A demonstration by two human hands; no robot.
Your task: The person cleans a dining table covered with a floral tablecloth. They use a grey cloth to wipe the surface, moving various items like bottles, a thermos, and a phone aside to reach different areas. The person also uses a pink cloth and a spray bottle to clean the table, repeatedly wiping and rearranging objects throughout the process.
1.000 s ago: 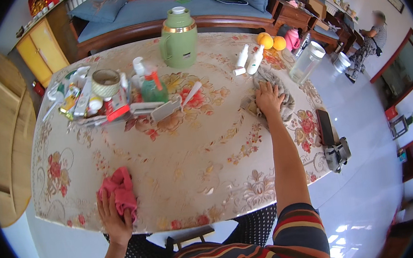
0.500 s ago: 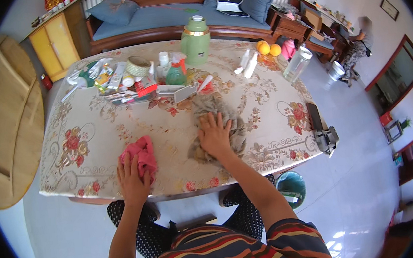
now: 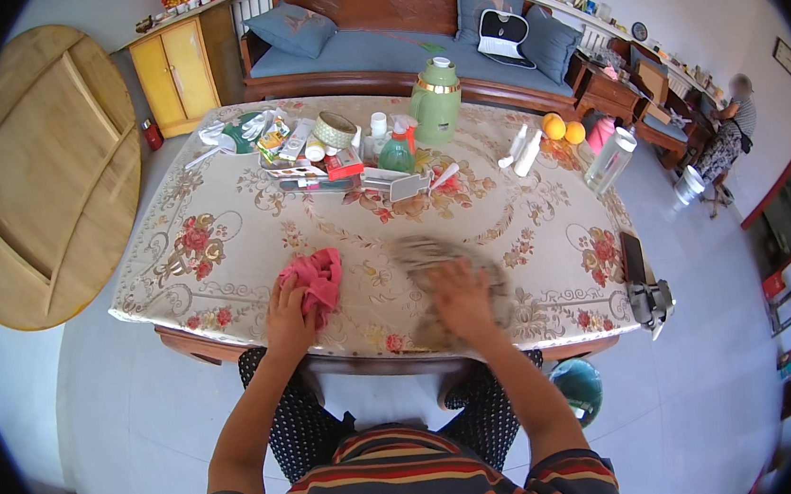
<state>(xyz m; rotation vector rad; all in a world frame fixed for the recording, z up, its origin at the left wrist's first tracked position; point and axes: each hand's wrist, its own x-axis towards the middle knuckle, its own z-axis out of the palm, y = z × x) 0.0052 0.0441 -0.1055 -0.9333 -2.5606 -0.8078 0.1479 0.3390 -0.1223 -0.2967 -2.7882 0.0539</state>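
Observation:
My left hand (image 3: 289,318) is at the left side of a bunched pink cloth (image 3: 319,283) on the table, fingers bent at its edge and thumb against it. My right hand (image 3: 462,300) presses palm down, fingers apart, on a crumpled grey-brown cloth (image 3: 423,252). That hand and cloth are blurred by motion. Both cloths lie near the front of a table with a flowered tablecloth (image 3: 251,232). Part of the grey-brown cloth is hidden under my right hand.
Toward the back stand a filled tray (image 3: 318,184), a green spray bottle (image 3: 396,156), a green thermos (image 3: 436,105), white bottles (image 3: 526,153), oranges (image 3: 553,127) and a clear bottle (image 3: 610,164). A dark phone-like slab (image 3: 633,257) lies at the right edge. A bin (image 3: 578,389) stands below.
My right hand has moved toward the table's front edge, dragging the grey-brown cloth along. My left hand stays by the pink cloth, its fingers more bent. The view has shifted.

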